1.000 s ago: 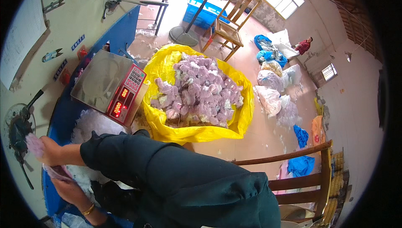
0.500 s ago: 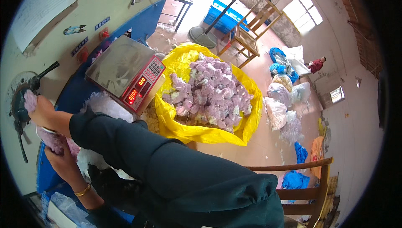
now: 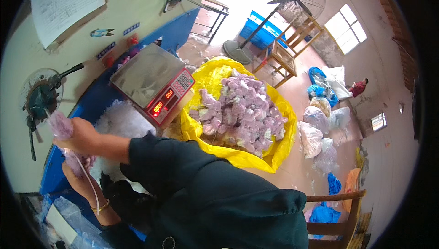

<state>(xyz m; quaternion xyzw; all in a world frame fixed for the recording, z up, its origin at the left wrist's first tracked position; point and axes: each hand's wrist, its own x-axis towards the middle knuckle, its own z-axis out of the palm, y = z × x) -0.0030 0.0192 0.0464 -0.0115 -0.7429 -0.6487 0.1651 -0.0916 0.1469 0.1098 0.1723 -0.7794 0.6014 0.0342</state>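
At the far left, a dark metal fixture (image 3: 41, 96) with black handles and a thin nozzle is set into the pale panel. My right hand (image 3: 84, 137) is closed round a fuzzy pinkish-purple plush piece (image 3: 60, 124), whose end meets the nozzle tip; whether the tip is inside it I cannot tell. Just below, my left hand (image 3: 82, 185), a gold bangle on its wrist, is closed on a lower plush part (image 3: 78, 163). Whether both parts are one toy is hidden by my right hand. A thin white cord (image 3: 93, 182) hangs over my left wrist.
White fluffy stuffing (image 3: 121, 125) lies in the blue trough beside a digital scale (image 3: 153, 82). A yellow sack (image 3: 247, 160) heaped with purple plush pieces (image 3: 247, 112) stands right. Beyond are a wooden chair (image 3: 283, 57), pedestal fan (image 3: 238, 52), blue crate (image 3: 263, 29) and several bags (image 3: 313, 137).
The view has shifted, so the scene sits further right and lower. Both hands and the plush have drawn back from the fixture, baring the nozzle, and the white cord now shows.
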